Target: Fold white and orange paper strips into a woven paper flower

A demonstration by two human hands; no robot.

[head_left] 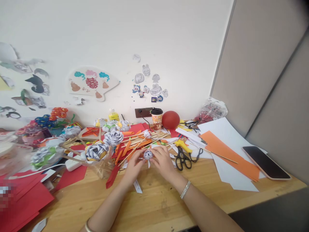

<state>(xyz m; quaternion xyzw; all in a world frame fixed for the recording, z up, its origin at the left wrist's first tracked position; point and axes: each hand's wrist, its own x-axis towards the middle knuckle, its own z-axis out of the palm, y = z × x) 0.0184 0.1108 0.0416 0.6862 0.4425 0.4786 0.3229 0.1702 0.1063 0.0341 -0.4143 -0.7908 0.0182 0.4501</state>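
Note:
Between my two hands, over the middle of the wooden table, is a small white paper flower with curled petals. My left hand pinches it from the left side. From the right, the fingers of my right hand close on its other edge. A white paper strip lies on the table just below my hands. Beyond my fingers, a small white paper bud rests among thin wooden sticks. Black scissors and a yellow glue gun lie right of my right hand.
Finished paper flowers stand at left in a clear wrap. Red paper sheets cover the front left. A lidded cup and red balloon stand near the wall. Orange paper and a phone lie on the right.

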